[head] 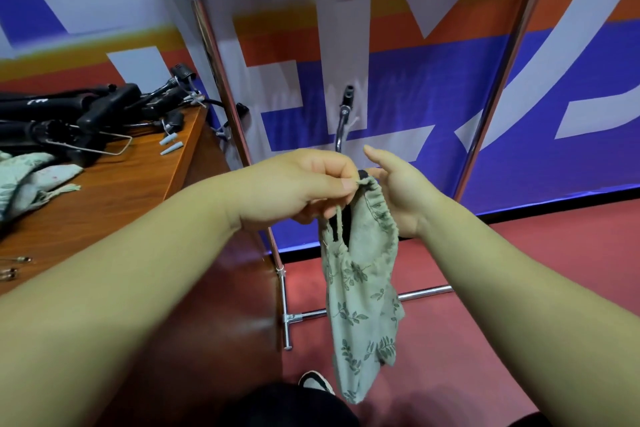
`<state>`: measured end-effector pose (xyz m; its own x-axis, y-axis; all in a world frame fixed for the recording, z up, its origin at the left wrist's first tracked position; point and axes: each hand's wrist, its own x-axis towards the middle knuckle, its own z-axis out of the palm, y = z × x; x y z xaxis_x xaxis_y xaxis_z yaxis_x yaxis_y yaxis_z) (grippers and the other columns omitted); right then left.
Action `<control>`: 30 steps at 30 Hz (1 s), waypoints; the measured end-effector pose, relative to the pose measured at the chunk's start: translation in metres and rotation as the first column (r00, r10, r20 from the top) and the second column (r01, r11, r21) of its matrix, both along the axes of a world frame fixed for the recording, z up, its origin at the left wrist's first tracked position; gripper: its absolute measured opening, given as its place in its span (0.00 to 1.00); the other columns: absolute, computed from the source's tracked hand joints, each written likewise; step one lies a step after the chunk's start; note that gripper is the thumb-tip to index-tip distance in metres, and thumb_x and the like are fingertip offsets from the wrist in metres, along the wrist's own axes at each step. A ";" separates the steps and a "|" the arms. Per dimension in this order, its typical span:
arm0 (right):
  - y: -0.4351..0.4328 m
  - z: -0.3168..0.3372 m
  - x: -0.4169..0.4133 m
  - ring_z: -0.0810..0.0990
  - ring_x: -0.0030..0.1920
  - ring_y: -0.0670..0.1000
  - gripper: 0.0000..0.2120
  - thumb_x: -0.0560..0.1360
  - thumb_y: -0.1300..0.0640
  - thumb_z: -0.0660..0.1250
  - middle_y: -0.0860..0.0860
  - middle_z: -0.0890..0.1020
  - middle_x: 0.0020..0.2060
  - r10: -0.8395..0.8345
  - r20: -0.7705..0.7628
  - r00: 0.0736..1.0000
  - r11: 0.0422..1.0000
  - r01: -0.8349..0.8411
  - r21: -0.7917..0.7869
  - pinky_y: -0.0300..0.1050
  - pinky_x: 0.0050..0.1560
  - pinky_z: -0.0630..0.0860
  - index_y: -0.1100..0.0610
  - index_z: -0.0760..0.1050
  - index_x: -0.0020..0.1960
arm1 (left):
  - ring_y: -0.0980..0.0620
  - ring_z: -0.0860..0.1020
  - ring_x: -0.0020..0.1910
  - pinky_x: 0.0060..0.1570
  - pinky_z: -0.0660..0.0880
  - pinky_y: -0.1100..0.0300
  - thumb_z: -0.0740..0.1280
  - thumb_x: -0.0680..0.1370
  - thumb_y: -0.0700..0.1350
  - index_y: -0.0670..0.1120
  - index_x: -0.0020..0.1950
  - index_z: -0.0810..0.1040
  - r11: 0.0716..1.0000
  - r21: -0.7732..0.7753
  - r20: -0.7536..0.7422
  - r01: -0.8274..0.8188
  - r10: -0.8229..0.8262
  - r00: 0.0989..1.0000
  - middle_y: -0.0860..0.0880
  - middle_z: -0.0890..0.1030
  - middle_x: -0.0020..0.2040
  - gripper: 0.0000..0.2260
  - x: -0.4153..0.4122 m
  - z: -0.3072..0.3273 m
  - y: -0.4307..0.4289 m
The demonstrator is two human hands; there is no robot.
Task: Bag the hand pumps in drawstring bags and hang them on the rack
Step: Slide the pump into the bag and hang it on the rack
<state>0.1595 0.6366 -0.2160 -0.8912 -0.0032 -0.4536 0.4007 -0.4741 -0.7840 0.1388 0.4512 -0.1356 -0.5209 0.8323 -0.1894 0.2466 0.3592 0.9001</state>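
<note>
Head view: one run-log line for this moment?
left hand: pinches drawstring bag top | right hand: open beside its mouth | rack: bag not yet hung

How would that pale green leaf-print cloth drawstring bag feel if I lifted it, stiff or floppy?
Probably floppy: the pale green leaf-print cloth drawstring bag hangs in loose folds, pinched by the left hand. Likely weightier than empty cloth, since a black hand pump shows at its mouth. It would sag, not roll.

Nothing legible – banner (415, 80) glyphs cut off.
</note>
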 end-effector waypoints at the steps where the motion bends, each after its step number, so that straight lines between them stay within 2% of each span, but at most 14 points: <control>1: -0.005 0.000 -0.004 0.83 0.50 0.62 0.40 0.69 0.41 0.75 0.62 0.81 0.53 0.031 -0.001 1.000 0.999 -0.031 -0.027 0.55 0.51 0.79 0.56 0.63 0.73 | 0.52 0.64 0.29 0.29 0.60 0.60 0.63 0.79 0.46 0.50 0.38 0.77 1.000 -0.004 0.008 0.019 -0.019 1.000 0.48 0.74 0.30 0.09 0.000 -0.001 -0.001; 3: -0.013 0.006 -0.008 0.84 0.44 0.59 0.26 0.75 0.42 0.69 0.59 0.81 0.44 0.050 -0.024 0.998 0.998 -0.051 -0.049 0.51 0.49 0.79 0.62 0.73 0.63 | 0.51 0.64 0.29 0.30 0.60 0.58 0.63 0.78 0.46 0.49 0.39 0.77 1.000 -0.011 0.016 0.029 -0.028 0.999 0.47 0.74 0.31 0.08 -0.002 -0.003 -0.002; 4: -0.017 0.008 -0.009 0.84 0.39 0.57 0.20 0.79 0.44 0.65 0.58 0.82 0.38 0.059 -0.052 0.997 0.997 -0.061 -0.046 0.49 0.45 0.79 0.62 0.80 0.54 | 0.51 0.64 0.30 0.31 0.59 0.57 0.63 0.78 0.46 0.49 0.40 0.77 1.000 -0.006 0.020 0.021 -0.021 1.000 0.47 0.74 0.32 0.08 -0.004 -0.004 -0.003; 6: -0.018 0.011 -0.008 0.83 0.30 0.52 0.21 0.82 0.49 0.60 0.54 0.82 0.29 0.063 -0.146 0.987 0.994 -0.075 -0.074 0.43 0.36 0.79 0.58 0.85 0.40 | 0.50 0.64 0.30 0.32 0.59 0.56 0.63 0.79 0.46 0.49 0.39 0.77 1.000 0.017 0.023 0.002 -0.003 1.000 0.44 0.73 0.34 0.09 -0.007 -0.006 -0.005; 7: -0.016 0.010 -0.009 0.83 0.31 0.51 0.19 0.82 0.50 0.60 0.54 0.83 0.30 0.045 -0.205 0.978 0.994 -0.064 -0.088 0.42 0.34 0.79 0.57 0.85 0.43 | 0.50 0.64 0.30 0.32 0.59 0.56 0.64 0.78 0.46 0.49 0.39 0.78 1.000 0.025 0.021 -0.007 0.006 1.000 0.43 0.73 0.34 0.09 -0.008 -0.006 -0.006; 9: -0.012 0.012 -0.009 0.84 0.41 0.54 0.12 0.81 0.51 0.63 0.54 0.86 0.44 -0.008 -0.297 0.955 0.998 -0.011 -0.061 0.47 0.43 0.81 0.55 0.82 0.56 | 0.50 0.64 0.30 0.32 0.59 0.57 0.64 0.78 0.46 0.49 0.40 0.78 0.999 0.032 0.020 -0.020 0.020 1.000 0.45 0.74 0.33 0.08 -0.010 -0.008 -0.007; 11: -0.009 0.013 -0.007 0.82 0.49 0.58 0.10 0.79 0.54 0.65 0.54 0.84 0.52 -0.054 -0.355 0.933 0.998 0.055 -0.008 0.54 0.51 0.79 0.55 0.82 0.56 | 0.50 0.65 0.30 0.31 0.59 0.58 0.64 0.78 0.47 0.50 0.39 0.79 0.998 0.038 0.022 -0.042 0.041 0.999 0.47 0.75 0.31 0.08 -0.011 -0.009 -0.007; 15: 0.007 0.014 0.009 0.81 0.54 0.62 0.19 0.77 0.61 0.55 0.60 0.81 0.58 -0.096 -0.446 0.890 0.995 0.078 -0.059 0.61 0.59 0.76 0.63 0.78 0.63 | 0.53 0.67 0.30 0.32 0.62 0.59 0.64 0.77 0.47 0.51 0.39 0.79 0.984 0.094 0.016 -0.151 0.150 0.989 0.49 0.75 0.32 0.08 -0.011 -0.010 -0.006; 17: 0.009 0.016 0.019 0.81 0.55 0.59 0.21 0.76 0.62 0.53 0.57 0.82 0.60 -0.101 -0.489 0.866 0.994 0.064 -0.092 0.58 0.59 0.76 0.62 0.76 0.64 | 0.55 0.68 0.29 0.32 0.64 0.60 0.64 0.77 0.48 0.50 0.39 0.78 0.971 0.138 0.022 -0.194 0.193 0.981 0.49 0.75 0.33 0.08 -0.011 -0.010 -0.005; 19: 0.004 0.016 0.023 0.82 0.55 0.57 0.14 0.80 0.64 0.56 0.54 0.83 0.61 -0.111 -0.542 0.833 0.986 0.161 0.045 0.56 0.59 0.77 0.59 0.73 0.63 | 0.55 0.69 0.29 0.32 0.64 0.61 0.64 0.77 0.48 0.51 0.39 0.78 0.961 0.169 0.040 -0.221 0.217 0.975 0.48 0.75 0.33 0.08 -0.010 -0.011 -0.003; 21: -0.004 0.016 0.023 0.84 0.48 0.54 0.06 0.83 0.66 0.57 0.53 0.84 0.59 -0.121 -0.579 0.807 0.947 0.269 0.177 0.49 0.50 0.79 0.58 0.66 0.57 | 0.55 0.69 0.30 0.32 0.65 0.61 0.64 0.77 0.47 0.50 0.39 0.78 0.954 0.187 0.052 -0.234 0.228 0.972 0.48 0.75 0.34 0.07 -0.008 -0.012 0.000; 24: -0.011 0.020 0.024 0.82 0.40 0.50 0.14 0.81 0.71 0.58 0.54 0.84 0.56 -0.115 -0.607 0.787 0.920 0.315 0.233 0.43 0.41 0.78 0.54 0.58 0.49 | 0.54 0.69 0.30 0.31 0.66 0.62 0.64 0.77 0.47 0.50 0.40 0.78 0.953 0.203 0.067 -0.226 0.216 0.974 0.48 0.76 0.34 0.07 -0.006 -0.010 0.000; 27: -0.010 0.023 0.028 0.83 0.46 0.49 0.14 0.79 0.72 0.60 0.52 0.84 0.56 0.020 -0.646 0.763 0.876 0.298 0.379 0.47 0.46 0.78 0.53 0.65 0.45 | 0.55 0.70 0.30 0.30 0.67 0.63 0.64 0.77 0.47 0.49 0.40 0.78 0.954 0.200 0.058 -0.223 0.216 0.975 0.48 0.76 0.34 0.07 -0.006 -0.009 -0.001; 30: -0.005 0.028 0.031 0.83 0.55 0.52 0.14 0.73 0.70 0.61 0.51 0.85 0.56 0.099 -0.644 0.758 0.856 0.265 0.444 0.50 0.56 0.79 0.52 0.77 0.49 | 0.55 0.71 0.29 0.30 0.68 0.63 0.65 0.78 0.46 0.49 0.40 0.78 0.957 0.187 0.023 -0.223 0.223 0.975 0.48 0.77 0.33 0.08 -0.006 -0.009 -0.001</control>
<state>0.1901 0.6319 -0.1882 -0.9467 0.1393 0.2903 -0.2887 0.0319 -0.9569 0.1330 0.4506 -0.1442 -0.6971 0.7157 -0.0426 0.1778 0.2301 0.9568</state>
